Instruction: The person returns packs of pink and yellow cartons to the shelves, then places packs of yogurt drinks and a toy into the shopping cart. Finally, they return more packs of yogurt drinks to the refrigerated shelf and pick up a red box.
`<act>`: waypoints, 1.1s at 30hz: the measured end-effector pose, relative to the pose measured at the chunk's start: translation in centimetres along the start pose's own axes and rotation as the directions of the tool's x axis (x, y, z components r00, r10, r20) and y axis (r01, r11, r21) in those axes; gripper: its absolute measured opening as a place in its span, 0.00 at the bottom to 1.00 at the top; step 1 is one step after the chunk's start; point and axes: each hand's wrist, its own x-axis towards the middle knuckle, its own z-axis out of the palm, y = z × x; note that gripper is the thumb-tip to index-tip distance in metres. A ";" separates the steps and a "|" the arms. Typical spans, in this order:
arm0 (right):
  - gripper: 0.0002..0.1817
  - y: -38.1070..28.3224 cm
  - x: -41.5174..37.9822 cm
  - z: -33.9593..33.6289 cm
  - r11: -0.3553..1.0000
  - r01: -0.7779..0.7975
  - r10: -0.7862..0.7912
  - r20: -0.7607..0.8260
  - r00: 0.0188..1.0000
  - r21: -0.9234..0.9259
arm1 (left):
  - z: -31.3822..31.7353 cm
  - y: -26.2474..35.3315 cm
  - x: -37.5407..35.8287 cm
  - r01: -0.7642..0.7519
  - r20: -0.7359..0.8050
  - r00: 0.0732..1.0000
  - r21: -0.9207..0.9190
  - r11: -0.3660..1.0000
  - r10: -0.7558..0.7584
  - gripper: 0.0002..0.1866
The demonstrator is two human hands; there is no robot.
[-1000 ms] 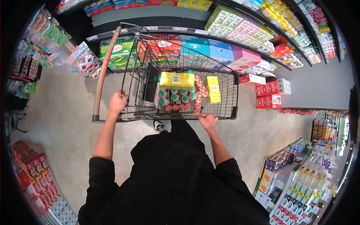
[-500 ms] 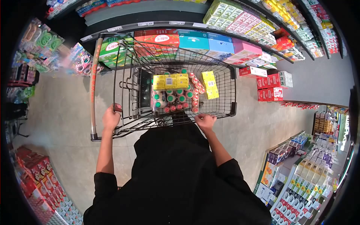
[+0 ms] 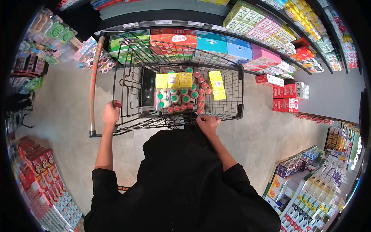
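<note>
Sideways in front of me stands a black wire shopping cart [image 3: 232, 110], its push handle [image 3: 95, 77] to the left. My left hand [image 3: 111, 113] is closed around the cart's frame near the handle end. Farther right, my right hand [image 3: 209, 124] grips the near top rim of the basket. Inside lie packs of small bottles with green caps [image 3: 175, 99] and others with pink-red caps [image 3: 200, 97]. A row of yellow boxes [image 3: 174, 80] rests on top of the bottles. A second yellow pack [image 3: 217, 85] leans near the basket's right part.
Beyond the cart runs a shelf with large cartons, among them a red carton [image 3: 172, 37] and a teal carton [image 3: 211, 43]. Red boxes [image 3: 285, 98] are stacked at the right. Red stacked goods [image 3: 42, 166] stand lower left, and a display of cartons [image 3: 317, 193] lower right.
The shelves have shifted rightward in view while the cart stays close to my body, tilted slightly differently. Both hands keep their hold on it.
</note>
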 end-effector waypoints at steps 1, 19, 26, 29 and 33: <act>0.10 -0.3 0.7 -0.2 0.998 -0.055 0.053 0.077 0.996 0.027 | 0.0 0.0 0.4 -0.019 -0.013 1.000 0.008 1.000 0.019 0.14; 0.17 -0.1 8.7 0.0 0.989 -0.126 0.066 0.544 0.837 0.075 | -1.2 1.6 5.2 -0.004 -0.093 0.995 0.142 0.990 0.017 0.12; 0.14 2.2 12.7 -0.9 0.876 -0.375 0.018 0.756 0.654 0.304 | -2.5 6.7 4.6 0.052 -0.328 0.944 0.025 0.998 -0.041 0.18; 0.14 4.2 15.7 0.2 0.822 -0.499 0.077 0.815 0.574 0.273 | -3.1 11.7 4.8 -0.182 -0.575 0.801 0.032 0.983 0.167 0.20; 0.14 9.4 18.0 6.6 0.849 -0.416 0.060 0.722 0.689 0.327 | -2.0 19.6 4.7 -0.437 -0.498 0.764 0.070 0.897 0.411 0.17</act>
